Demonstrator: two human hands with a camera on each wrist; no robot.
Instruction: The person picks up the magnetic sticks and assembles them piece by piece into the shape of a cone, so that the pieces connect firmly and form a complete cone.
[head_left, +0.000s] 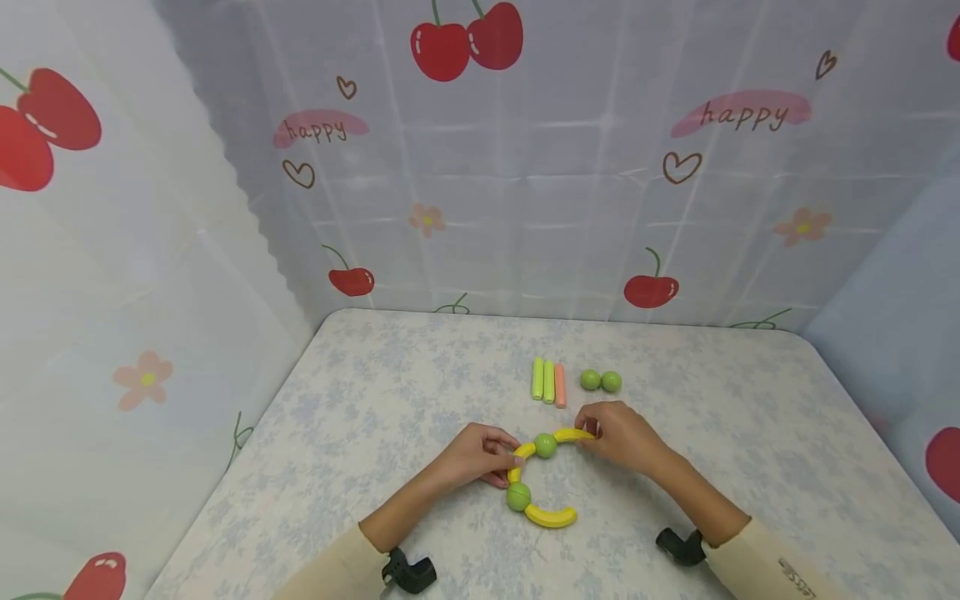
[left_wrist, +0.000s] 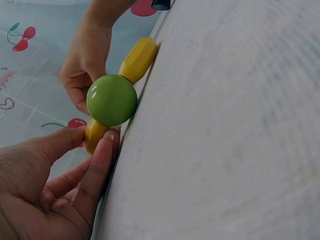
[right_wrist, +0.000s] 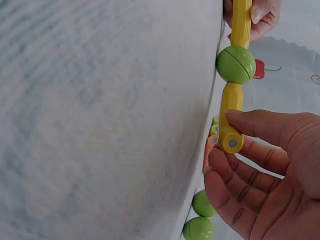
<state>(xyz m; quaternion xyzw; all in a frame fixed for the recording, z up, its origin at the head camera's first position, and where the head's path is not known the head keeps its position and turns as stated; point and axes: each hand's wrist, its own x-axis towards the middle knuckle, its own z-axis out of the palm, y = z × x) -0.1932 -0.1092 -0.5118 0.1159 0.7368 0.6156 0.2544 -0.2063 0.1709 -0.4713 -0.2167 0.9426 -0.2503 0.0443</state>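
Note:
A chain of curved yellow magnetic rods and green balls lies on the table in an open C shape. My left hand (head_left: 474, 457) pinches the middle curved rod (head_left: 514, 473) between thumb and fingers. That rod sits between the upper green ball (head_left: 546, 445) and the lower green ball (head_left: 518, 497). With thumb and fingertips, my right hand (head_left: 621, 435) holds the upper curved rod (head_left: 570, 435) by its free end. In the right wrist view this end bears a grey metal disc (right_wrist: 232, 143). From the lower ball, another curved rod (head_left: 551, 518) extends to the right, untouched.
Beyond the chain, two lime-green straight rods (head_left: 543, 382) and an orange rod (head_left: 560, 386) lie side by side. To their right sit two more green balls (head_left: 601, 381). A cherry-printed curtain (head_left: 525, 192) stands behind the patterned table (head_left: 375, 375).

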